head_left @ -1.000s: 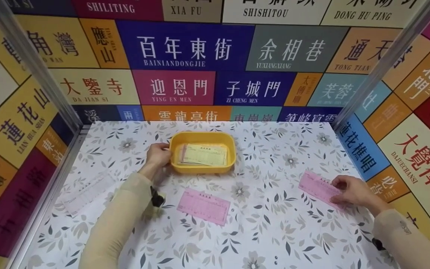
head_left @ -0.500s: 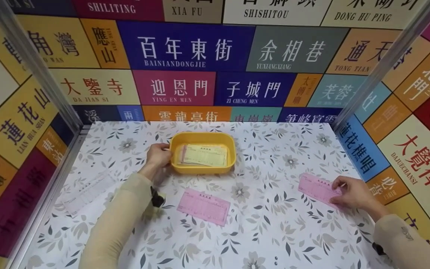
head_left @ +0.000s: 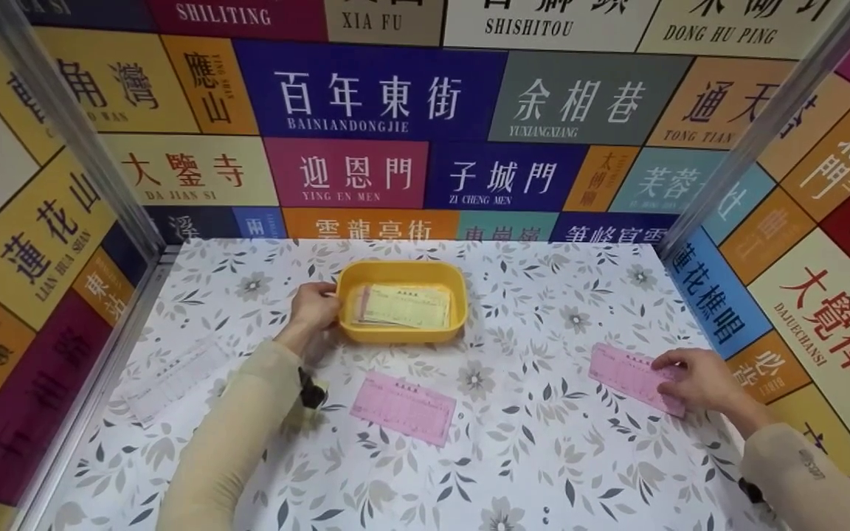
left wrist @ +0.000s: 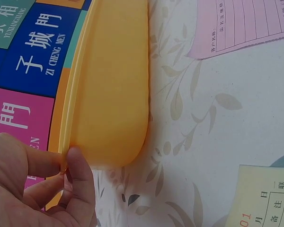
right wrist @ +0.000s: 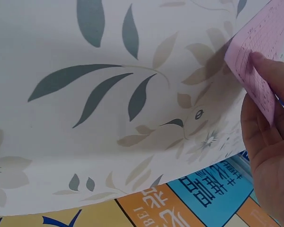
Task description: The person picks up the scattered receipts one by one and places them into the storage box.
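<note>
My left hand (head_left: 314,311) pinches the left end of a yellow plastic tub (head_left: 400,337); in the left wrist view, thumb and fingers meet at the tub's rim (left wrist: 71,85). Inside the tub lies a small pile of printed receipt slips (head_left: 406,306), a pale yellow one on top and pink edges beneath. Over at the right, my right hand (head_left: 702,380) holds a pink receipt slip (head_left: 620,372) by its right part. The right wrist view has that pink slip (right wrist: 248,61) between the thumb and the fingers, tilted near the tablecloth.
Another pink slip (head_left: 403,408) lies flat in front of the tub. A paler slip (head_left: 174,383) is at the left, and a yellow slip (left wrist: 260,198) lies under my left forearm. Panels with street names (head_left: 366,92) wall in the flowered table (head_left: 528,457) at back and sides.
The right hand's fingers have shifted slightly on the pink slip, and more of its lower right edge shows. The left hand and the tub have stayed in place.
</note>
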`<state>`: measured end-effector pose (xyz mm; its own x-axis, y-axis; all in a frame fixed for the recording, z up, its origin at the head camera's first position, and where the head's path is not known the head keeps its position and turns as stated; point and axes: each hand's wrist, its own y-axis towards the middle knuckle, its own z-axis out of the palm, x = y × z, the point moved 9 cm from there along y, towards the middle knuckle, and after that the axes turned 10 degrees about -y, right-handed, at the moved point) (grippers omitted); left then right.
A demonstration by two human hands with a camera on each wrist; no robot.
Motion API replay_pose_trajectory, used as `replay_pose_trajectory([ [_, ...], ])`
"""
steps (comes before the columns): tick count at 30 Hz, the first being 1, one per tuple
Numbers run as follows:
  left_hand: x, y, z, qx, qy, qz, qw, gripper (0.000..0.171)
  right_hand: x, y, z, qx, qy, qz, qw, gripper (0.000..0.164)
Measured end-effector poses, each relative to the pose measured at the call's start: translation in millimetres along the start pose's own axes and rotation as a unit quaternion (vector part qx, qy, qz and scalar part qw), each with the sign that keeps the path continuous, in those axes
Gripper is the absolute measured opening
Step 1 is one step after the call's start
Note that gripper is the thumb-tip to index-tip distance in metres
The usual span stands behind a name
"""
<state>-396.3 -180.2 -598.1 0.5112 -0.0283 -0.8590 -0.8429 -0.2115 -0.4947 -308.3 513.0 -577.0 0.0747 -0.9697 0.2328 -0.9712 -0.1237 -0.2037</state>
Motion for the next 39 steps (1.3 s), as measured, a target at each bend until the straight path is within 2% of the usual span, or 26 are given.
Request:
replay_pose_trajectory([
  [3,3.4,0.0,1.3,0.001,-0.022,-0.024,0.9995,0.057,2.8,-0.7,-4.6,-0.001,0.005,0.005,1.000,0.036],
  [6,3.7,-0.3,1.9,0.001,-0.029,-0.028,0.9992,0.057,7.4,-0.3,-10.3,-0.003,0.008,-0.002,1.000,0.038],
  [12,-2.0,-1.8,0.2,0.003,-0.008,0.008,0.9999,0.057,21.8,1.9,-24.7,-0.016,0.015,-0.026,0.999,0.040],
  [15,-3.2,-3.2,-0.4,0.003,-0.011,0.024,0.9996,0.057,31.5,4.0,-32.8,-0.028,0.015,-0.039,0.999,0.042],
  [18,-1.4,-3.9,0.7,0.004,-0.028,0.028,0.9992,0.057,43.6,6.7,-41.1,-0.044,0.015,-0.056,0.997,0.043],
  [29,2.6,-4.5,0.4,0.003,-0.036,-0.012,0.9993,0.059,84.4,19.3,-65.8,-0.077,0.022,-0.088,0.993,0.041],
  [33,3.9,-2.9,0.4,-0.001,-0.030,-0.023,0.9993,0.057,101.9,25.7,-74.8,-0.101,0.022,-0.111,0.988,0.039],
  [39,1.4,-1.3,-1.1,0.002,0.008,-0.011,0.9999,0.055,131.4,35.4,-90.4,-0.149,0.049,-0.150,0.976,0.035],
])
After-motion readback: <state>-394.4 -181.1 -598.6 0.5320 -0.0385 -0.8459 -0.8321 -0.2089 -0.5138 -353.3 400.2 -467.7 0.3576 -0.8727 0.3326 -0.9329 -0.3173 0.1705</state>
